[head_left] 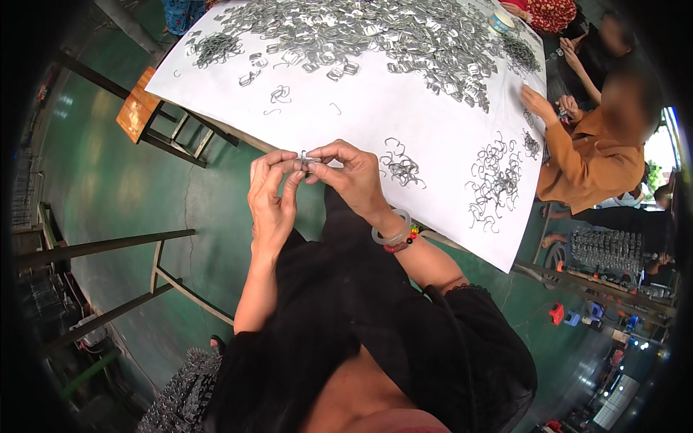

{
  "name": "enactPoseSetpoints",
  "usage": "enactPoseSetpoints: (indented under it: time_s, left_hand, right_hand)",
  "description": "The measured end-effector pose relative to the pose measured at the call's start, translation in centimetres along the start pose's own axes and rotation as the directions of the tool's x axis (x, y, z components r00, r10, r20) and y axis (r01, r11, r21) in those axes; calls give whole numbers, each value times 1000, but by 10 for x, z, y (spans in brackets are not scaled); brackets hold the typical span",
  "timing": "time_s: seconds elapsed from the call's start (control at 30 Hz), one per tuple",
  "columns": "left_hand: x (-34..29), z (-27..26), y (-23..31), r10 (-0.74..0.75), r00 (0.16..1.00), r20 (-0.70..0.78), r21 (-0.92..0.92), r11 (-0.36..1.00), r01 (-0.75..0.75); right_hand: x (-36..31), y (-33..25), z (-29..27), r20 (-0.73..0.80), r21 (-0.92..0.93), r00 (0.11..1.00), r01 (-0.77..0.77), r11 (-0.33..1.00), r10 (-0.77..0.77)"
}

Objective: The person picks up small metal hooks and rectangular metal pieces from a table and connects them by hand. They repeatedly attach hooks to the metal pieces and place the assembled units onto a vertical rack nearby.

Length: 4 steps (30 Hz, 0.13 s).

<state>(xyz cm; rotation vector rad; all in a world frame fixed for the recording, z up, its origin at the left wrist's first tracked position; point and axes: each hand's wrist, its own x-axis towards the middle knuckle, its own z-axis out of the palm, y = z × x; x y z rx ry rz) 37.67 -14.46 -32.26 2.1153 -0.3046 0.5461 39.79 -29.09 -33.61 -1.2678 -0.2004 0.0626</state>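
Observation:
In front of my chest, just off the table's near edge, my left hand (271, 193) and my right hand (355, 177) meet fingertip to fingertip. Both pinch one small silvery metal buckle (304, 159); the fingers cover much of it, so its exact shape is hard to make out. To the right of my fingers, a small heap of bent wire hooks (403, 170) lies on the white tabletop (346, 130). A larger spread of wire hooks (498, 180) is farther right. Across the far side stretches a broad pile of metal buckles (375, 36).
A person in an orange-brown top (599, 159) works at the table's right side, with others beyond. A wooden stool (138, 105) stands left of the table. Metal frame bars (108, 247) cross the green floor at left. A round tub (501, 22) sits at the far right.

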Motion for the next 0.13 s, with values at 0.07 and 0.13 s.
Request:
enactPoseSetpoints:
  time_s: [0.07,0.13]
  left_hand:
    - [-3,3,-3,-49,999,-5,-51,997,49]
    - [-6,7,-9,-101,995,-20,-139,985,98]
  right_hand:
    - [0,1,-1,16,-65,1000,21,998,-20]
    - [3,-4,-3,74,-50,997,-34,998,38]
